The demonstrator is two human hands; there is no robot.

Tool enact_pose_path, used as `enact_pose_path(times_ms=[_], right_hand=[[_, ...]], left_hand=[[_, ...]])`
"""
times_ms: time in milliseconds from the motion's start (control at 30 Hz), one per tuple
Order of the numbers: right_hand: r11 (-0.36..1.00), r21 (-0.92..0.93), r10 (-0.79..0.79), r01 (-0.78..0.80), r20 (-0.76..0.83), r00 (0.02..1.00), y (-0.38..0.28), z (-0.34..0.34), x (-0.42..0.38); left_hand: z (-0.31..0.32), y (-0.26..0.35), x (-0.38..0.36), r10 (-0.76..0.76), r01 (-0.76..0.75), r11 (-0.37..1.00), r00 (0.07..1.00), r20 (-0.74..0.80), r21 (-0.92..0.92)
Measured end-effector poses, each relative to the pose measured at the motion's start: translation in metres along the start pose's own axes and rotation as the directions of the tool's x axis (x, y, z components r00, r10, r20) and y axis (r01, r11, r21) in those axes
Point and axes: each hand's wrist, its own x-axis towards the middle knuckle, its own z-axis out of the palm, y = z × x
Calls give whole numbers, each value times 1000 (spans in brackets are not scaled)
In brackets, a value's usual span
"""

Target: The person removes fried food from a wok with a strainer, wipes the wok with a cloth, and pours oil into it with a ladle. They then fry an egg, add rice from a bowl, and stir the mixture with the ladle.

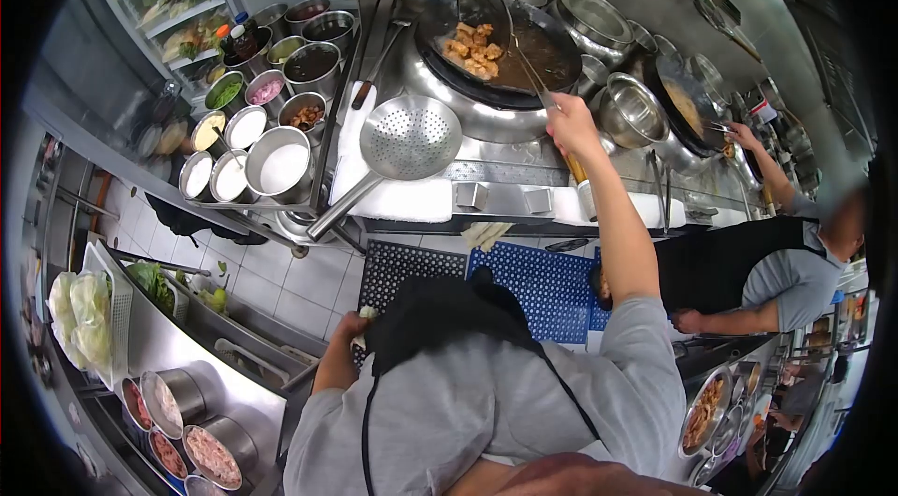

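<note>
My right hand [572,126] is closed round the long handle of a mesh strainer [482,0]. The strainer is tilted over a dark wok [561,56] of brown liquid, and golden fried pieces [472,51] rest in its lower part. Down beside my apron, my left hand [350,326] is curled, with a small pale thing showing at its fingers; what it is I cannot make out. A large perforated ladle [410,136] lies at the front of the stove on a white cloth [412,200].
Metal tubs of sauces and seasonings [281,159] stand on the left. A co-worker [748,271] works at another wok [681,98] on the right. Steel bowls [636,110] sit between the woks. Pots of raw meat [213,454] are at lower left. Rubber mats [528,285] cover the floor.
</note>
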Motion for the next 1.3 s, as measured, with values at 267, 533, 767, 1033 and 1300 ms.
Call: enact_pose_path(times_ms=[267, 533, 767, 1033, 1300], right_hand=[[979, -190, -99, 71, -145, 984, -16, 32, 55], [987, -160, 39, -36, 18, 999, -19, 37, 37], [882, -470, 41, -37, -1, 999, -8, -29, -43], [874, -476, -198, 94, -174, 965, 42, -41, -32], [979, 94, 183, -179, -33, 983, 2, 33, 58]], left_hand=[[-3, 5, -26, -252, 266, 942, 964, 88, -207], [37, -42, -22, 11, -18, 998, 994, -109, -62], [-13, -2, 11, -147, 149, 989, 982, 116, -15], [-90, 79, -18, -318, 287, 913, 946, -64, -290], [-4, -7, -5, -161, 144, 979, 980, -113, -145]])
